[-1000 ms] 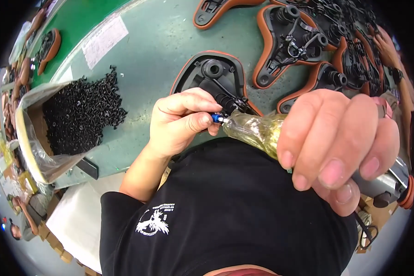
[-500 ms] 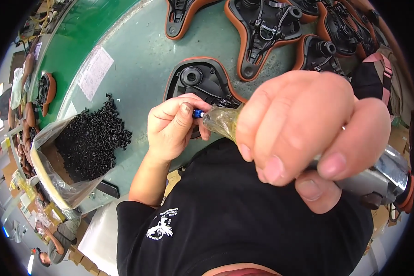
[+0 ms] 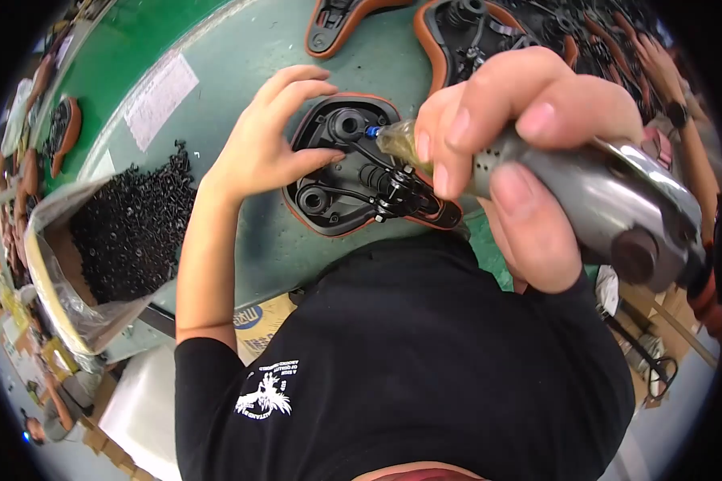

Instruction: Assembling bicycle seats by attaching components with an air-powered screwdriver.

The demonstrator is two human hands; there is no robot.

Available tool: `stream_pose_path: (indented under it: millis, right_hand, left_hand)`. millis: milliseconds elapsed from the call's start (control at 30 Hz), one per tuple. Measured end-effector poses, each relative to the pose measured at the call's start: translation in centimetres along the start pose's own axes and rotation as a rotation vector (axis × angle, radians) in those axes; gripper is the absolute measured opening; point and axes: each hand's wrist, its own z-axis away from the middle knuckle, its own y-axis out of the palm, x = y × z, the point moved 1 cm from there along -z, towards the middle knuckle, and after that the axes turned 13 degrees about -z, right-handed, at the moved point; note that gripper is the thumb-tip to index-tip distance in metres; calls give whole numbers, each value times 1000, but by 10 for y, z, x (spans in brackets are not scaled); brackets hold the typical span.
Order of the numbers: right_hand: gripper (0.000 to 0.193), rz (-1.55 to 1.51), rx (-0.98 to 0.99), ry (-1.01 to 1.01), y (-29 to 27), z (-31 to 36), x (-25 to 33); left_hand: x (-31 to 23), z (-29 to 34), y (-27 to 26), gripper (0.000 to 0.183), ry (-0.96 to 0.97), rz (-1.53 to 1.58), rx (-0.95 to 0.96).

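An upturned bicycle saddle (image 3: 346,178), with a black underside and brown rim, lies on the green table in front of me. My left hand (image 3: 269,144) is at its left side, fingers spread and thumb over the saddle's edge; I see nothing held in it. In my right hand (image 3: 529,112) is a grey power screwdriver (image 3: 618,196), its nose wrapped in yellowish film. The driver's blue tip (image 3: 372,131) points at the saddle beside a round black socket. Whether the tip touches the saddle, or carries a screw, I cannot tell.
Left of my forearm, a heap of small black screws (image 3: 132,228) spills from a plastic-lined box (image 3: 48,272). A paper sheet (image 3: 160,100) lies behind it. More upturned saddles (image 3: 457,36) crowd the far right, near another person's hand (image 3: 658,68).
My left hand has moved off the driver's blue tip to the saddle's left side, and its fingers have opened. The screwdriver's tip has moved up over the saddle, and the driver now tilts more.
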Motion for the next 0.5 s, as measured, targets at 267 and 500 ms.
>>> stream_pose_path:
  millis: [267,500]
  right_hand:
    - [30,110,-177,183,14,-3,-31]
    - [28,200,-103,251,25,-12,-40]
  left_hand:
    - [19,-7,43,46,99,376,-6]
    - [21,1,54,37,-5,523,-62]
